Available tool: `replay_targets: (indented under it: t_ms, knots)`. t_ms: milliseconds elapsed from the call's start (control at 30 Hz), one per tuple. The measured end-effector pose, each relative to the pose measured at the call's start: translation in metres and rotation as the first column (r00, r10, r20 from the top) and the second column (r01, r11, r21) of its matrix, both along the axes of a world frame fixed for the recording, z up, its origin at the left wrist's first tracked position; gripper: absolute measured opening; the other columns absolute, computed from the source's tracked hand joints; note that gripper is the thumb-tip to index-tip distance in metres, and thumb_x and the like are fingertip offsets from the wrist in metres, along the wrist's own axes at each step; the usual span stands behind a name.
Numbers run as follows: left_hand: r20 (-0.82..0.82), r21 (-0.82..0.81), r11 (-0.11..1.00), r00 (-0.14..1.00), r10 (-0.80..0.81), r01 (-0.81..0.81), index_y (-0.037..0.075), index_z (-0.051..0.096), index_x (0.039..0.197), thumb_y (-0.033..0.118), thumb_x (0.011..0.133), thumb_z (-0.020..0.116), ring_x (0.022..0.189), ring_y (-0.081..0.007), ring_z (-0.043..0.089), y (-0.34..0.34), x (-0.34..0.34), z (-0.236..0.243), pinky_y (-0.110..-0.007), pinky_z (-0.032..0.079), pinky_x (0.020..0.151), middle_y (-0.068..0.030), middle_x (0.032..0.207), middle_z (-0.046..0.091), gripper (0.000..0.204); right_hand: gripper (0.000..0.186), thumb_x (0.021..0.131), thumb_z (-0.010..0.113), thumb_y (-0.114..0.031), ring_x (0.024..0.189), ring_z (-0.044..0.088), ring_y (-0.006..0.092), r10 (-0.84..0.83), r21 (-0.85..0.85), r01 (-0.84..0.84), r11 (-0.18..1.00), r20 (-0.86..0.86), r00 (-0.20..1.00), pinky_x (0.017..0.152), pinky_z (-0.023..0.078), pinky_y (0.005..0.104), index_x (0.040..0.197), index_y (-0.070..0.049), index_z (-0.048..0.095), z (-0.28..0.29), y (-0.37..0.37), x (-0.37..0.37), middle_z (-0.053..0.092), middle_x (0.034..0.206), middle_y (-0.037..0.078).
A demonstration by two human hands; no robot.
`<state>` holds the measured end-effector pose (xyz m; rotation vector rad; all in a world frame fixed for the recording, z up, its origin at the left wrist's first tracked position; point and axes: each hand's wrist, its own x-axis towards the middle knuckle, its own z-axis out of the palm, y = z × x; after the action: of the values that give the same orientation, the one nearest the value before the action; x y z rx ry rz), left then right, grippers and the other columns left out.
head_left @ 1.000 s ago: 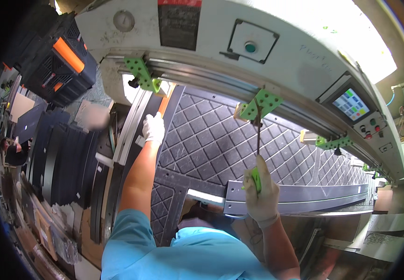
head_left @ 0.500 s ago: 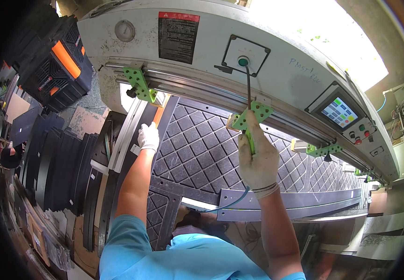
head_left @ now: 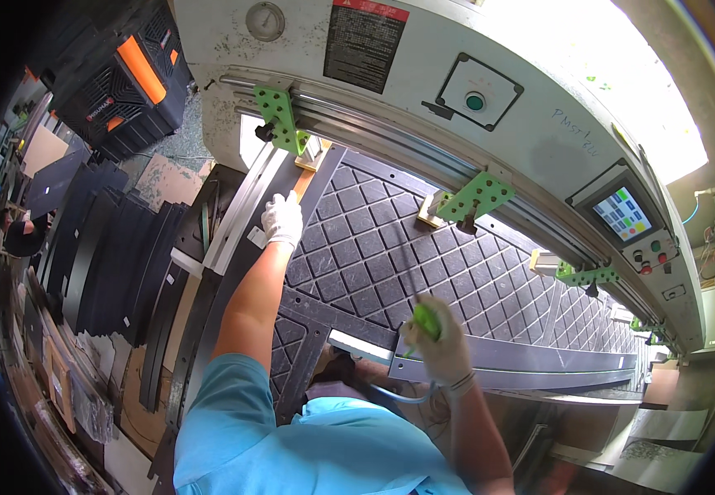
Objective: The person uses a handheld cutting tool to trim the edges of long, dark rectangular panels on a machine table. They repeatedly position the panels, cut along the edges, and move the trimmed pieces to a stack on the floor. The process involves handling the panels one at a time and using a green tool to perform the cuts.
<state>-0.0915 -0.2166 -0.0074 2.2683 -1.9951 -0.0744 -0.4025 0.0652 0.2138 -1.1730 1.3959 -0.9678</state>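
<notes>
My right hand [head_left: 444, 351], in a white glove, is closed round a green air blow gun [head_left: 427, 320]. The gun's long thin nozzle, blurred by motion, points forward over the dark diamond-grooved mat [head_left: 357, 239]. A blue hose [head_left: 403, 398] runs from it beside my body. Farther left, my gloved left hand [head_left: 281, 221] grips the near end of an orange strip [head_left: 301, 185], whose far end lies at a pale block under the left green bracket [head_left: 279, 115]. A long dark bar [head_left: 314, 191] lies just beside the strip.
Ahead stands a grey machine [head_left: 291, 58] with a round green button [head_left: 475, 101], a touchscreen panel [head_left: 621, 213] and a rail of green brackets [head_left: 481, 198]. Stacked dark strips [head_left: 118, 264] and a black-and-orange case [head_left: 118, 91] are at left. A grey metal plate [head_left: 530, 355] lies front right.
My right hand has drawn the blow gun back toward me, and its nozzle tip has left the green button. My left hand keeps hold of the orange strip. The view has shifted.
</notes>
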Motion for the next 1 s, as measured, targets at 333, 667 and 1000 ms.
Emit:
replay_targets:
  t_ms: [333, 667, 1000]
  knots:
    - [-0.13, -0.377, 0.922, 0.98, -0.15, 0.092, 0.003, 0.062, 0.147, 0.027, 0.098, 0.07, 0.143, -0.0392, 0.051, 0.18, 0.051, -0.032, -0.054, 0.036, 0.124, -0.0188, 0.152, 0.059, 0.055, 0.046, 0.1, 0.075, -0.03, 0.099, 0.074, 0.0498, 0.378, 0.107, -0.367, 0.924, -0.4, 0.835, 0.084, 0.061, 0.0492, 0.139, -0.01, 0.06, -0.047, 0.077, 0.054, 0.076, 0.107, 0.028]
    - [-0.109, -0.313, 0.939, 0.987, 0.115, -0.144, 0.007, 0.062, 0.147, 0.037, 0.094, 0.075, 0.143, -0.0455, 0.049, 0.417, 0.085, -0.002, -0.059, 0.037, 0.122, -0.0214, 0.151, 0.056, 0.062, 0.037, 0.098, 0.07, -0.011, 0.076, 0.07, 0.022, -0.141, -0.186, 0.13, 0.974, -0.046, 0.989, 0.071, 0.058, 0.0361, 0.133, -0.002, 0.059, -0.039, 0.091, 0.019, 0.071, 0.091, 0.015]
    - [-0.019, 0.056, 0.965, 0.966, 0.258, -0.257, 0.013, 0.049, 0.16, 0.041, 0.091, 0.077, 0.153, -0.045, 0.038, 0.549, 0.105, 0.017, -0.056, 0.032, 0.127, -0.0208, 0.166, 0.042, 0.08, 0.041, 0.103, 0.069, -0.021, 0.081, 0.077, 0.0291, -0.012, -0.152, -0.02, 0.988, -0.207, 0.978, 0.074, 0.06, 0.0414, 0.14, -0.006, 0.058, -0.102, 0.214, -0.024, 0.075, 0.095, 0.019]
